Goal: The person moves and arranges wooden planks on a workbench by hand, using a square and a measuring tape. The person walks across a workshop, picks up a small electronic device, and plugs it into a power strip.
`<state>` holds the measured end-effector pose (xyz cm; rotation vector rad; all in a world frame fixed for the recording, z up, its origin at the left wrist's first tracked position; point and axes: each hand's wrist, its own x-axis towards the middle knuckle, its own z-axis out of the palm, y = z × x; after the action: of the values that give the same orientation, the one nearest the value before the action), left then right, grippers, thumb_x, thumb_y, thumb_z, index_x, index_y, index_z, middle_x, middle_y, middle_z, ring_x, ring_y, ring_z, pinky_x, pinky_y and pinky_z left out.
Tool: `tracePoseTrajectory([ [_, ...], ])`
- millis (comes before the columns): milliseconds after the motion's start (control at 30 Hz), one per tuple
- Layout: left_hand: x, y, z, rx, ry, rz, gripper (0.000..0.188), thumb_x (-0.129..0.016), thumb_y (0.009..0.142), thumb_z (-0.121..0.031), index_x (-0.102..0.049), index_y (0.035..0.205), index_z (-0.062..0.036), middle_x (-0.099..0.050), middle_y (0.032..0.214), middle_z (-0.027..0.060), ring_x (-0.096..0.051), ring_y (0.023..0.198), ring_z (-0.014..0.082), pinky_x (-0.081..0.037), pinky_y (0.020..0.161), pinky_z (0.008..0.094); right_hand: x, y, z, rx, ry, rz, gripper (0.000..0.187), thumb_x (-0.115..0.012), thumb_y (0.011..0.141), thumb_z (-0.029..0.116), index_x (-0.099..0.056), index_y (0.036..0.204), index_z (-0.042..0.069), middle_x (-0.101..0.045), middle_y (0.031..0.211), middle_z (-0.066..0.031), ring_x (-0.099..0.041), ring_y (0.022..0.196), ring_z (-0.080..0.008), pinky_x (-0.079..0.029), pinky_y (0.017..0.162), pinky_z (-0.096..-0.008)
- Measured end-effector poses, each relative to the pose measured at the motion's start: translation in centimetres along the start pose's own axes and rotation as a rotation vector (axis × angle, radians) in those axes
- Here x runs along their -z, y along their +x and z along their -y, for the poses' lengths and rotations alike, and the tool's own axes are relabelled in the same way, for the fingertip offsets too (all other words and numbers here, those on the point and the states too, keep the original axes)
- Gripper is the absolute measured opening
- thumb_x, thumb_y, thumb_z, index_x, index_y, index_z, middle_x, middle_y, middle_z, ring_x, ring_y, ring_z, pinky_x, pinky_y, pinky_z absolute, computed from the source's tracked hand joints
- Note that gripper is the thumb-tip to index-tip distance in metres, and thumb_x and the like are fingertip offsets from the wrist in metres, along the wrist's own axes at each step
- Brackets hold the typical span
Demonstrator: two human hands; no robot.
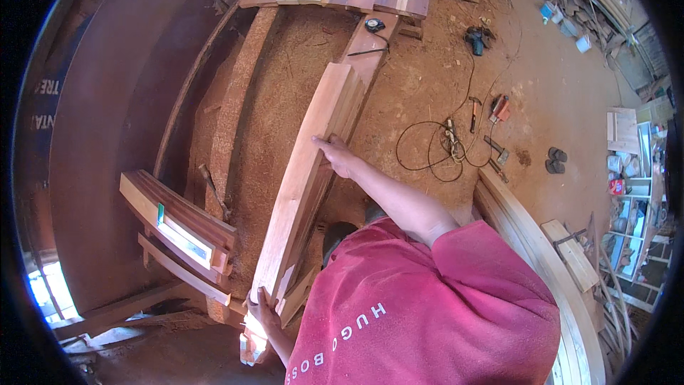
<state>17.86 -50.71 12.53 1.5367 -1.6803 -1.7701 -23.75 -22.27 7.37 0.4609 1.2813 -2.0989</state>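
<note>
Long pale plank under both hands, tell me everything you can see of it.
The plank looks like bare, pale tan wood, long and narrow, with a smooth-looking broad face up. It slants up the picture from left to right, its far end over a redder board. The right hand grips its right edge; the left hand holds its near end.

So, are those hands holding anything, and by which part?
Yes, a long pale plank: the right hand has it by the right-hand edge, partway along; the left hand has it near the lower end.
</note>
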Motion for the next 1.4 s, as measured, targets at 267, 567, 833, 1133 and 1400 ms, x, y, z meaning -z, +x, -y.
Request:
tracePoseTrajectory([
  [267,-0.4,2.9,-1.6,-0.106,0.001,0.017,0.052,-0.076,0.09,-0.02,-0.048,0.131,-0.0084,-0.064,0.109,0.0089,-0.067,0.086,0.018,-0.059,0.053,0.0292,1.2,2.2,-0.8,-0.055,-0.217,0.038,0.054,-0.06,0.097,0.048,-0.05,0.132,0.009,-0.062,0.123,-0.0107,-0.069,0.097,-0.0258,-0.06,0.077,-0.0448],
  [567,-0.6,3.4,-1.5,-0.08,-0.016,0.04,0.05,-0.076,0.089,-0.017,-0.048,0.13,-0.0077,-0.064,0.103,0.0079,-0.063,0.075,0.0143,-0.057,0.053,0.0284,1.7,1.2,0.1,-0.052,-0.367,0.119,0.065,-0.06,0.096,0.052,-0.048,0.135,0.002,-0.061,0.124,-0.014,-0.07,0.088,-0.0231,-0.06,0.067,-0.0388],
  [833,-0.6,4.6,-1.2,-0.062,-0.039,0.014,0.052,-0.07,0.085,-0.012,-0.05,0.133,-0.0098,-0.059,0.096,0.0035,-0.046,0.057,0.0071,-0.054,0.049,0.0245,2.4,3.3,-1.8,0.004,-0.414,0.021,0.059,-0.063,0.094,0.053,-0.058,0.121,0.001,-0.066,0.109,-0.013,-0.07,0.079,-0.0196,-0.057,0.06,-0.0342],
  [1133,-0.4,5.2,1.4,-0.093,-0.148,-0.026,0.048,-0.058,0.091,-0.016,-0.053,0.139,-0.0108,-0.06,0.118,0.0077,-0.065,0.093,0.0173,-0.056,0.072,0.0293,1.3,1.9,-0.2,0.043,-0.687,0.007,0.064,-0.06,0.092,0.059,-0.065,0.11,-0.003,-0.072,0.091,-0.0131,-0.07,0.073,-0.0198,-0.057,0.054,-0.0344],
  [1400,1.4,4.9,1.4,-0.163,0.205,-0.266,0.087,-0.074,0.083,-0.025,-0.029,0.154,-0.0023,-0.034,0.157,0.0216,-0.041,0.139,0.0355,-0.034,0.115,0.0413,4.4,2.0,5.1,0.711,-1.199,0.164,0.04,-0.072,0.09,0.042,-0.069,0.091,0.002,-0.07,0.072,-0.0111,-0.068,0.067,-0.0194,-0.053,0.065,-0.0324],
])
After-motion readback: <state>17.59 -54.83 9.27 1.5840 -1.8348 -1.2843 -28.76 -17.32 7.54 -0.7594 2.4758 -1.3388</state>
